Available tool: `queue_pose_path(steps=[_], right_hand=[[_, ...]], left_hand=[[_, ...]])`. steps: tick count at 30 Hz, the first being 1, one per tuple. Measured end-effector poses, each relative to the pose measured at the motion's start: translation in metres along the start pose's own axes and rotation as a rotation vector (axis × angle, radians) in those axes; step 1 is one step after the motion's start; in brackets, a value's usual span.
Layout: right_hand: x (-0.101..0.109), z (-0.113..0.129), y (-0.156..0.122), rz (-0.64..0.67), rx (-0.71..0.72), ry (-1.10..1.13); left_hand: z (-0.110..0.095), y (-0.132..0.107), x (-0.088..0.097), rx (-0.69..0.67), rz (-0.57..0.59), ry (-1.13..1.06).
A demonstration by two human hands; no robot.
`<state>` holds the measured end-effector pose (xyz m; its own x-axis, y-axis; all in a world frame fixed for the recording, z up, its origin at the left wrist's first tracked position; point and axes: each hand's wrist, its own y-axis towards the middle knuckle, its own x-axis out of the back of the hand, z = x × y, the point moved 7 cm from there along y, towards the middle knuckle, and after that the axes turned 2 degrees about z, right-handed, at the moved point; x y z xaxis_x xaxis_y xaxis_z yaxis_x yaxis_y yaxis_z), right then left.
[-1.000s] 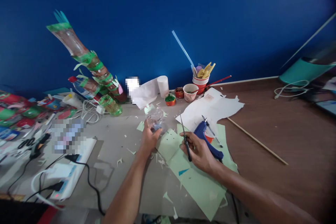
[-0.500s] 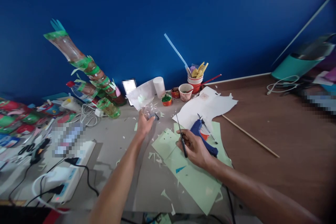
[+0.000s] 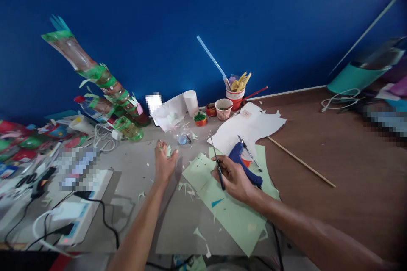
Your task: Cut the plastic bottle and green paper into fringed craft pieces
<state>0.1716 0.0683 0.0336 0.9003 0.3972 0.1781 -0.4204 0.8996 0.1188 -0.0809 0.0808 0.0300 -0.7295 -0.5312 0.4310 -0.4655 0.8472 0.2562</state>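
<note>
My left hand (image 3: 164, 161) hovers over the grey table with its fingers spread and nothing in it. Just beyond it lies a clear plastic bottle piece (image 3: 181, 132) with a blue bit inside. My right hand (image 3: 233, 176) rests on pale green paper (image 3: 233, 216) and is closed around a pair of dark scissors (image 3: 215, 161), their blades pointing away from me. A blue glue gun (image 3: 244, 163) lies right beside that hand on the paper.
A taped green and brown bottle tower (image 3: 95, 78) leans at the back left. Cups of paint and brushes (image 3: 233, 93) stand by the blue wall. White paper (image 3: 251, 125), a wooden stick (image 3: 300, 161), a power strip with cables (image 3: 74, 216) and paper scraps lie around.
My left hand let go of the clear bottle piece, which now lies on the table, and drew back toward me with fingers open. The right hand with scissors has hardly moved.
</note>
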Motion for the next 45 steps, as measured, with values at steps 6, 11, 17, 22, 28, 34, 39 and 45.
queue_pose_path(steps=[6,11,17,22,28,34,39,45], right_hand=[[-0.001,0.0,-0.002,-0.006,-0.013,0.031],[0.001,0.001,-0.002,-0.025,-0.001,0.026],[0.002,0.004,-0.001,-0.023,0.025,0.02],[0.003,0.006,-0.001,-0.021,0.015,0.055],[0.004,0.003,0.002,-0.059,-0.03,0.205],[0.007,-0.01,0.007,-0.091,-0.25,0.441],[0.001,-0.005,0.006,-0.032,-0.275,0.53],[-0.011,-0.004,0.004,0.087,-0.313,0.523]], left_hand=[[-0.025,-0.035,0.006,-0.112,0.277,0.343],[-0.044,-0.053,-0.022,-0.275,0.459,0.69],[-0.043,-0.057,-0.052,-0.251,0.533,0.917],[-0.045,-0.051,-0.062,-0.285,0.555,0.805],[-0.067,-0.047,-0.038,-0.344,0.387,0.283],[-0.098,-0.077,-0.022,-0.742,0.196,0.233],[-0.085,-0.088,-0.024,-0.768,0.109,0.225],[-0.078,-0.092,-0.026,-0.794,0.104,0.262]])
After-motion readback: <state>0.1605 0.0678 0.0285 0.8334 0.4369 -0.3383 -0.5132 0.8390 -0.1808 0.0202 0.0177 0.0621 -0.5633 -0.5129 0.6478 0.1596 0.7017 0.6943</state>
